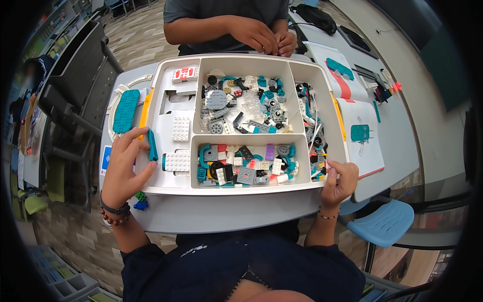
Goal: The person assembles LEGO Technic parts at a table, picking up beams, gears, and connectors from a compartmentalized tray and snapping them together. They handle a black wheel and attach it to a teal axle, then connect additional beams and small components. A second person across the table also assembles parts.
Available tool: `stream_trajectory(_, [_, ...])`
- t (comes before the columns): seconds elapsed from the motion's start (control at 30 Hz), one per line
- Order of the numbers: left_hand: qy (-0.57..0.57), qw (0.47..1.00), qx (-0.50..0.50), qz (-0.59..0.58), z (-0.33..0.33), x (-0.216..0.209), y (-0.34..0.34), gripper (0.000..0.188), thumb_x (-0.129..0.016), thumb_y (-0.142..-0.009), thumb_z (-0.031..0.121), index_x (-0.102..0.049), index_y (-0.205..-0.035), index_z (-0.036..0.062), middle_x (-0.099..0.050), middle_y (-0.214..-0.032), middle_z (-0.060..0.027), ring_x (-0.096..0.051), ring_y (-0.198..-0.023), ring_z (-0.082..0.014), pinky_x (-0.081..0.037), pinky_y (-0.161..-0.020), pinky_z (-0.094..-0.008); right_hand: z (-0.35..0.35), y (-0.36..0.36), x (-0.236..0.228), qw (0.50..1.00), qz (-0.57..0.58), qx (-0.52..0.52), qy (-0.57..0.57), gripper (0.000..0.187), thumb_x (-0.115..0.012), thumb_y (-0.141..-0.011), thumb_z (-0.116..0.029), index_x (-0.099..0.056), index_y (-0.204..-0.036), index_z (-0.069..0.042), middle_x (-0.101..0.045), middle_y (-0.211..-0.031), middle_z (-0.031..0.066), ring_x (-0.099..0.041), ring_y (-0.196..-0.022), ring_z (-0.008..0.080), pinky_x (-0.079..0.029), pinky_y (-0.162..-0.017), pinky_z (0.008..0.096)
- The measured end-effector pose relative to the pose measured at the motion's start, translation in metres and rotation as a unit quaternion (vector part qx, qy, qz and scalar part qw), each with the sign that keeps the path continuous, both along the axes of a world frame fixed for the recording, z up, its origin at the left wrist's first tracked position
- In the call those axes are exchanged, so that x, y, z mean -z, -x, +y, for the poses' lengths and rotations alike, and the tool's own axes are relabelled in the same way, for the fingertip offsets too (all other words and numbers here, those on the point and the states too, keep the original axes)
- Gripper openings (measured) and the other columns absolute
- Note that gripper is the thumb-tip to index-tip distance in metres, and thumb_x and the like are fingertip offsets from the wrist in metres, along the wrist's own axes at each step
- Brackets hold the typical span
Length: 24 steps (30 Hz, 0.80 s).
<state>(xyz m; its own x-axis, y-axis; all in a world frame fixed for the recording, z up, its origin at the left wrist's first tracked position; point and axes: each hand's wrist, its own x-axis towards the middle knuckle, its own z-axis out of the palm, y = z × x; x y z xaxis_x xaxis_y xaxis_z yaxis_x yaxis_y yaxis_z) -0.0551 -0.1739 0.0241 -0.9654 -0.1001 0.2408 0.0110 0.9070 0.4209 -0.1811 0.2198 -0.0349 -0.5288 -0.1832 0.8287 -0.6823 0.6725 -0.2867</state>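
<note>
A white sorting tray (241,190) with several compartments lies in front of me, full of building-brick parts. My left hand (123,171) is at its left end, thumb and forefinger gripping a long teal brick piece (152,145) by its two ends. At the tray's front right corner is my right hand (339,183), its fingers curled and thumb against the forefinger; whatever they may hold is hidden. Small mixed parts fill the compartment beside it. White studded bricks (180,126) and a white and red block (185,74) sit in the left compartment.
A teal studded plate (126,111) lies left of the tray. An open booklet (359,146) with teal pieces is on the right. Across the table, another person's hands (271,40) are held together. A blue chair (385,221) stands at right.
</note>
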Motion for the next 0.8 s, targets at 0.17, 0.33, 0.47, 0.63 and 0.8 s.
stream_trajectory(0.17, [0.005,1.000,0.003,-0.001,0.0011,-0.0009,0.0012,0.023,-0.061,-0.068,0.011,-0.052,-0.085,0.0009,-0.048,-0.124,-0.0142,-0.043,-0.113,-0.0316,-0.033,-0.096,-0.0379,0.0004,0.0007,-0.0008,1.000,-0.006,-0.003,-0.001,0.016,-0.053,-0.069,-0.003,-0.064,-0.079,-0.005,-0.060,-0.070,0.0057,-0.049,-0.061,0.0244,-0.041,-0.070,0.0369])
stream_trajectory(0.33, [-0.013,1.000,-0.004,-0.011,0.0018,-0.0007,0.0015,0.022,-0.061,-0.069,0.010,-0.052,-0.087,0.0010,-0.047,-0.124,-0.0140,-0.042,-0.114,-0.0308,-0.034,-0.096,-0.0373,0.0001,0.0016,-0.0012,1.000,0.010,-0.003,-0.006,0.016,-0.053,-0.068,-0.003,-0.064,-0.079,-0.005,-0.060,-0.070,0.0056,-0.049,-0.061,0.0240,-0.041,-0.070,0.0367])
stream_trajectory(0.47, [-0.010,1.000,-0.001,-0.015,0.0012,-0.0012,0.0017,0.022,-0.060,-0.070,0.009,-0.051,-0.088,0.0010,-0.047,-0.124,-0.0137,-0.042,-0.114,-0.0303,-0.035,-0.095,-0.0367,0.0000,0.0023,-0.0012,1.000,0.014,-0.003,-0.006,0.017,-0.053,-0.068,-0.003,-0.064,-0.080,-0.006,-0.060,-0.070,0.0058,-0.050,-0.061,0.0240,-0.041,-0.070,0.0366])
stream_trajectory(0.63, [-0.022,1.000,-0.003,-0.014,0.0029,-0.0012,0.0024,0.022,-0.060,-0.069,0.008,-0.051,-0.088,0.0005,-0.047,-0.123,-0.0137,-0.044,-0.112,-0.0296,-0.036,-0.094,-0.0359,0.0006,0.0021,-0.0020,1.000,0.015,-0.005,-0.009,0.018,-0.053,-0.068,-0.004,-0.065,-0.081,-0.006,-0.059,-0.068,0.0053,-0.049,-0.060,0.0240,-0.040,-0.070,0.0365])
stream_trajectory(0.8, [-0.024,1.000,-0.002,-0.009,0.0033,-0.0001,0.0031,0.022,-0.059,-0.068,0.007,-0.051,-0.087,0.0000,-0.047,-0.123,-0.0141,-0.045,-0.112,-0.0294,-0.037,-0.093,-0.0357,0.0013,0.0026,-0.0010,1.000,0.017,-0.006,-0.009,0.018,-0.053,-0.067,-0.004,-0.065,-0.081,-0.006,-0.058,-0.067,0.0049,-0.048,-0.060,0.0239,-0.040,-0.070,0.0365])
